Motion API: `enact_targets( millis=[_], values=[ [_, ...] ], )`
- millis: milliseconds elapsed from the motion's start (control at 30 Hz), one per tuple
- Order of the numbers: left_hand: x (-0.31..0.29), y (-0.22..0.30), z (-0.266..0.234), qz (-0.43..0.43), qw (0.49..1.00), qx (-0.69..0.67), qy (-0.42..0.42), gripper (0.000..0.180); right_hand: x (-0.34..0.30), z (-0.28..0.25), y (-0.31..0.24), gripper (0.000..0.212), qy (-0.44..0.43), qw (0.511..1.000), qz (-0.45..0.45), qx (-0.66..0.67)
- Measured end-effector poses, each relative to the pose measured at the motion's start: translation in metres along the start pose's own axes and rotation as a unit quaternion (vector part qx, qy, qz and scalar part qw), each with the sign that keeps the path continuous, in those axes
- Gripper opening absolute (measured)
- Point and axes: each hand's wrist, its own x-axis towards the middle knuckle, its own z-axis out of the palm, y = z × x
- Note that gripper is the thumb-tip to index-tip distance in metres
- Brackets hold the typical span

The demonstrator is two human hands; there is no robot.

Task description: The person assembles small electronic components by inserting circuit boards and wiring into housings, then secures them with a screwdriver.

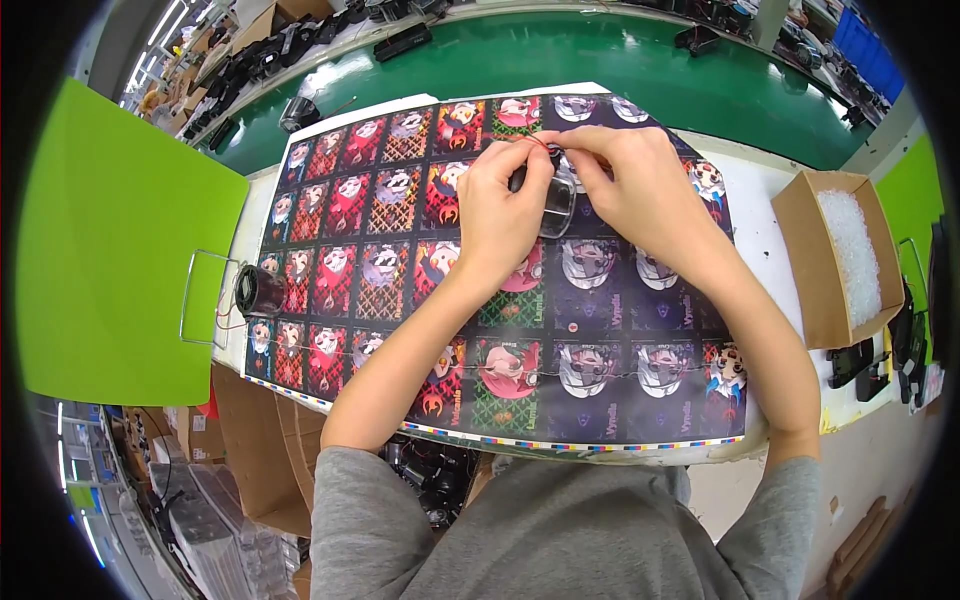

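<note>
Both my hands meet over the far middle of a printed sheet covered in cartoon character cards. My left hand is closed, its thumb and forefinger pinching thin red and dark wires. Close against it, my right hand is also closed, with its fingertips on the same wires. Below the fingertips is a clear, dark-tinted cylindrical housing, lying between the two hands. My fingers partly cover its upper end and the wire ends. A similar dark cylinder with a wire lies at the sheet's left edge.
A cardboard box with clear small pieces stands at the right, black parts beside it. Bright green panels flank the table. Beyond lies a green work surface with another cylindrical part. Cardboard boxes sit below left.
</note>
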Motion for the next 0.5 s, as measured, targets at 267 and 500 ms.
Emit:
enact_targets(
  millis=[267, 500],
  values=[
    [0.000, -0.004, 0.001, -0.010, 1.000, -0.003, -0.001, 0.016, -0.004, 0.007, 0.000, 0.021, 0.024, 0.998, -0.020, -0.056],
    [0.003, -0.011, -0.004, -0.064, 0.995, -0.073, -0.019, 0.021, 0.001, 0.001, 0.002, 0.024, -0.012, 1.000, 0.011, 0.016]
  ],
)
